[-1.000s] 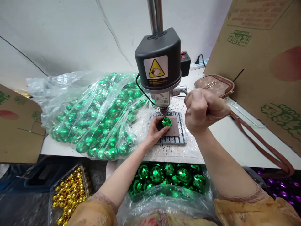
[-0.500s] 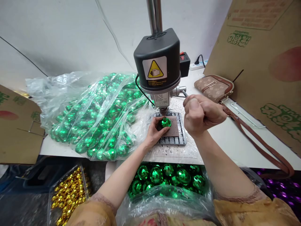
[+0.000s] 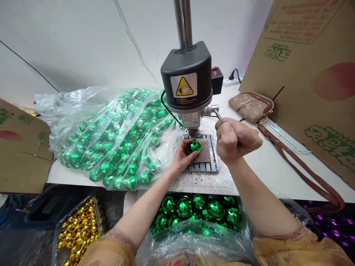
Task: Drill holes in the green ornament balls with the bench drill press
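Observation:
My left hand [image 3: 183, 155] pinches a shiny green faceted ball [image 3: 195, 146] between thumb and fingers. The ball rests on a brown square pad [image 3: 204, 153] on the slotted metal base [image 3: 214, 162] of a small drill press [image 3: 186, 77]. The drill's chuck [image 3: 193, 132] is right above the ball, and its bit meets the ball's top. To the right, my right hand [image 3: 235, 140] is closed in a fist around the drill press lever [image 3: 217, 113], whose grip end is hidden inside the fingers. Dark shavings lie scattered around the base.
A clear plastic bag [image 3: 111, 136] of green balls covers the table's left. Below the front edge sit more green balls [image 3: 198, 208] and a bin of gold balls [image 3: 79, 229]. A brown purse [image 3: 249, 105] with a strap and cardboard boxes [image 3: 313, 74] stand right.
The view has shifted slightly, so the drill press appears a little lower. My right hand on the lever sits slightly lower too. My left hand stays on the green ball.

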Demonstrator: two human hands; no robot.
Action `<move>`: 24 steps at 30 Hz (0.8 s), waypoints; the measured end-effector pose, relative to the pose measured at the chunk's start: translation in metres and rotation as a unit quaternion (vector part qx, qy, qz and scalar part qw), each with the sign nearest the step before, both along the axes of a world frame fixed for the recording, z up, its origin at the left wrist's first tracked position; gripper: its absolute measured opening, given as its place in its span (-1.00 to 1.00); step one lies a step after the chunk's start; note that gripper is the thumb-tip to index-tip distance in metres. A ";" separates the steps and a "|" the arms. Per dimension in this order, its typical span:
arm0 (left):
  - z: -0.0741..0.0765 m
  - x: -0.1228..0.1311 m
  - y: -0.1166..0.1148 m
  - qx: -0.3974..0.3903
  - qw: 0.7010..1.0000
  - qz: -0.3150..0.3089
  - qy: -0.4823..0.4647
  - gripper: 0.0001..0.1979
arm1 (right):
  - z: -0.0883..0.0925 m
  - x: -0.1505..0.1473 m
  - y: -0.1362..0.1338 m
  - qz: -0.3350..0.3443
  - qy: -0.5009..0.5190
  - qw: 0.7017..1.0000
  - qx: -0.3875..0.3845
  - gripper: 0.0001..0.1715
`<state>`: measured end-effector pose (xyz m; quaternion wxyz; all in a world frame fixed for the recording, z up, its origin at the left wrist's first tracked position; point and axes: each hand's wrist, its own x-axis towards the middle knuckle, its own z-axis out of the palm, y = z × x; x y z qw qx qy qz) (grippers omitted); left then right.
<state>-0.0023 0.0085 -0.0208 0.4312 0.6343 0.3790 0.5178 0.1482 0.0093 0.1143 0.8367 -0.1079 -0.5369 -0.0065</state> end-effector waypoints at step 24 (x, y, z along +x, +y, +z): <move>0.012 -0.016 -0.177 0.219 0.801 -0.235 0.505 -0.53 | 0.067 0.001 0.001 -0.015 0.004 0.982 -0.191 -0.45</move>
